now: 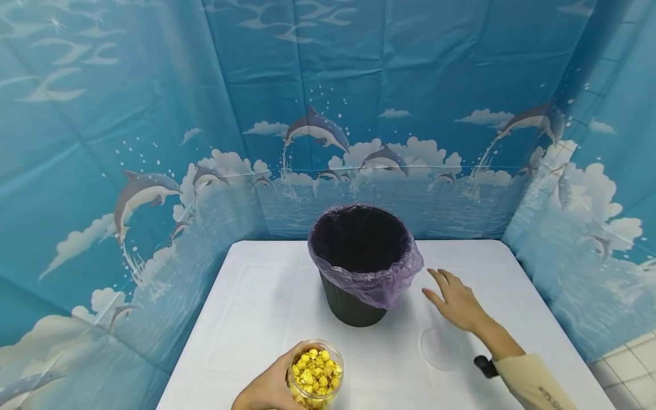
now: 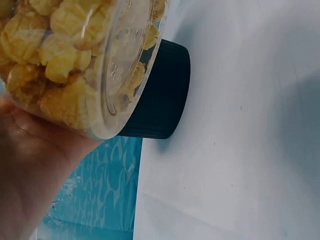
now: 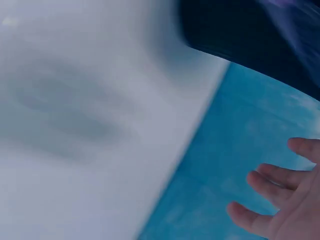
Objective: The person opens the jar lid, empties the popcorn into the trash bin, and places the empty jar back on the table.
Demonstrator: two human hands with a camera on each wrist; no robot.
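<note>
Popcorn jar held above a white bench (image 1: 256,302), seen from the head and from both wrists. The jar (image 2: 102,90) is a round, transparent vessel with a clear rim and a smooth wall that carries pale reflections. It stands at the near edge of the head view, in front of the bin, its open mouth facing up toward the camera. The popcorn (image 1: 316,371) inside is bright yellow in the head view and more amber in the left wrist view, in rounded, lumpy pieces with browner patches, packed close against the wall and reaching near the rim. The left wrist view also shows the jar's clear underside, with faint raised marks and several pieces visible through it. The left hand (image 1: 269,382) has its fingers curled round the side of the jar. The right hand (image 1: 456,302) is beside the bin, its fingers spread apart and slightly bent. A transparent disc (image 1: 441,348) lies flat on the bench below this hand. The bin (image 1: 353,302) is dark and ribbed, standing upright; a translucent purple liner (image 1: 386,285) folds over its rim and hangs lowest at the right.
</note>
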